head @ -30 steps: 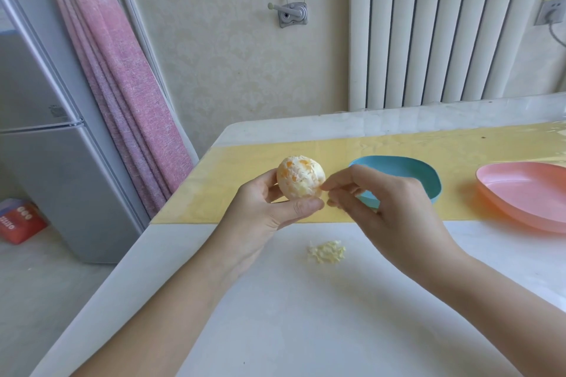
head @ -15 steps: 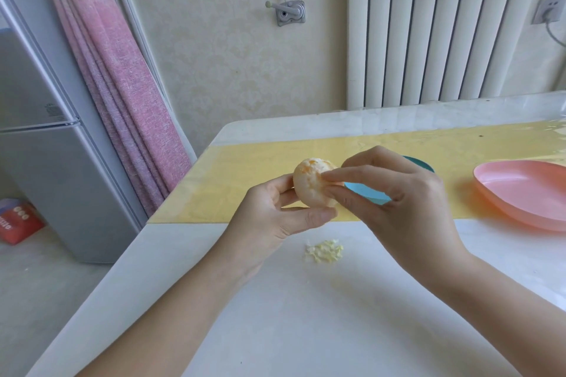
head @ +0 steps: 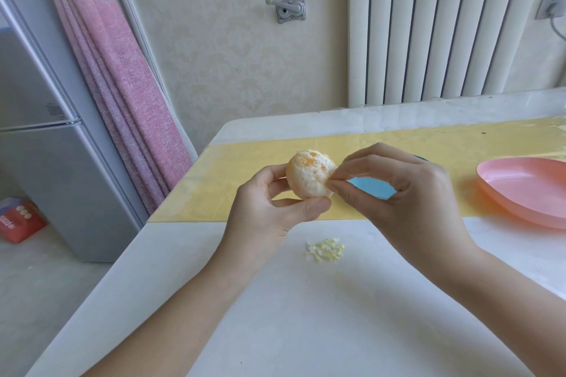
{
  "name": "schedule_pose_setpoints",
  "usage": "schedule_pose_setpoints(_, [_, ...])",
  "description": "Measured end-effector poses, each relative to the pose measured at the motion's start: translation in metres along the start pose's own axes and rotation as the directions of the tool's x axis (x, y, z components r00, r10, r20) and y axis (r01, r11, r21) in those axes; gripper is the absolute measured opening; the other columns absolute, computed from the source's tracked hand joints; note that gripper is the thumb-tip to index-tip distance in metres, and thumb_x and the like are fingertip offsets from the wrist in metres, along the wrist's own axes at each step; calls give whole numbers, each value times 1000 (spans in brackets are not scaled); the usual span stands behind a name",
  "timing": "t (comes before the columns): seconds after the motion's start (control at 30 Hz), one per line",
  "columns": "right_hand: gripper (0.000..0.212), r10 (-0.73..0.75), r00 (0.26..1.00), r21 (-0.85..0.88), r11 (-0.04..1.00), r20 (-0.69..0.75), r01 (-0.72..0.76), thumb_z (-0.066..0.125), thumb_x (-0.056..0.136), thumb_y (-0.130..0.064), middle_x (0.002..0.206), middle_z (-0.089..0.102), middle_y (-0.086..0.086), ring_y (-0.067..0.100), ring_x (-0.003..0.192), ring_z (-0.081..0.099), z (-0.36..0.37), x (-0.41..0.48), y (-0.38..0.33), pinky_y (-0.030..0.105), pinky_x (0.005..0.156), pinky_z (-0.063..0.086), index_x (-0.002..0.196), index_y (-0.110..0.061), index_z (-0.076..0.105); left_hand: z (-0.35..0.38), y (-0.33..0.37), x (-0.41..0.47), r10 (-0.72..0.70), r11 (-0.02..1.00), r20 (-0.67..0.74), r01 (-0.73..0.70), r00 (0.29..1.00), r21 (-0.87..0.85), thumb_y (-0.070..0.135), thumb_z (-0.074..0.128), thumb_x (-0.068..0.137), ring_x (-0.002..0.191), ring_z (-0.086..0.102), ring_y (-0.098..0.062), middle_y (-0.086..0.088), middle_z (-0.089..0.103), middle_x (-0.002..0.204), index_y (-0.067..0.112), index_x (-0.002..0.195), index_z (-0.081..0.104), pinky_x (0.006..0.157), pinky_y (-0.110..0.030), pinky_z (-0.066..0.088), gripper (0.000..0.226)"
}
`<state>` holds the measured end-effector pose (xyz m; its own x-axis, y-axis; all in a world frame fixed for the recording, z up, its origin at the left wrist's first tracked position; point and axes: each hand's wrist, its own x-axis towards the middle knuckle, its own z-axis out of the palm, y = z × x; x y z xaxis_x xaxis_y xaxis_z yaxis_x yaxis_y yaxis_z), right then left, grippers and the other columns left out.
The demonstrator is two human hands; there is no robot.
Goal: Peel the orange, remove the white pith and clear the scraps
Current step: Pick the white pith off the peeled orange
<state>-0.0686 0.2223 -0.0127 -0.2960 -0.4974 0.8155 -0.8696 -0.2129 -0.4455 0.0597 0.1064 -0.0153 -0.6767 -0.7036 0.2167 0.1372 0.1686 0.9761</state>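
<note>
left hand cupping orange | right hand pinching pith at its fingertips | risk: hard pinch tearing segment, juice leaking

The orange is held over the table, with the left hand at its 7 o'clock and the right hand pinching at its 3 o'clock side. The scrap pile lies on the table at the orange's 6 o'clock. Behind the right hand, a dish sits on the mat, and a second dish lies farther out at 3 o'clock
</note>
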Motion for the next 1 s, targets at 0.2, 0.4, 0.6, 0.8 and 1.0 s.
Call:
schedule_pose_setpoints(0.2, [7,-40,999,-2,999,-22,40,72,79,-18,87,65,-6,4,81,61,1,-1,0,17,71,46,83,-14,67,0,7,0,4,998,-16,-4,1000,-56,12,91,55,75,72,-22,-4,74,93,5,112,63,68,-27,58,64])
schedule_pose_setpoints(0.4, [16,-71,997,-5,997,-24,71,70,82,-19,90,66,-3,2,83,60,1,-1,-1,9,76,43,98,-15,73,-1,7,1,19,999,-9,-19,1000,-49,15,83,55,72,72,-20,0,74,87,7,107,62,67,-28,59,57])
schedule_pose_setpoints(0.6, [11,-109,993,-38,993,-38,107,71,81,-20,84,66,-3,-3,75,56,-2,0,2,2,66,39,88,-12,75,0,7,0,21,999,-7,-21,1000,-39,14,84,53,70,71,-14,4,74,84,8,107,60,70,-33,61,59])
schedule_pose_setpoints(0.8, [9,-127,991,-58,990,-45,125,72,81,-20,80,67,-4,3,74,60,-3,1,3,7,67,43,81,-11,75,1,7,-1,15,999,-16,-15,1000,-30,14,84,54,71,71,-15,2,74,86,9,106,61,66,-30,59,57])
schedule_pose_setpoints(1.0, [8,-124,992,-52,991,-32,122,72,80,-17,79,65,-3,4,73,59,-1,1,2,5,70,40,78,-9,70,2,10,-1,-52,992,-19,50,998,-112,11,88,56,72,71,-18,-5,72,91,5,108,62,65,-25,57,59])
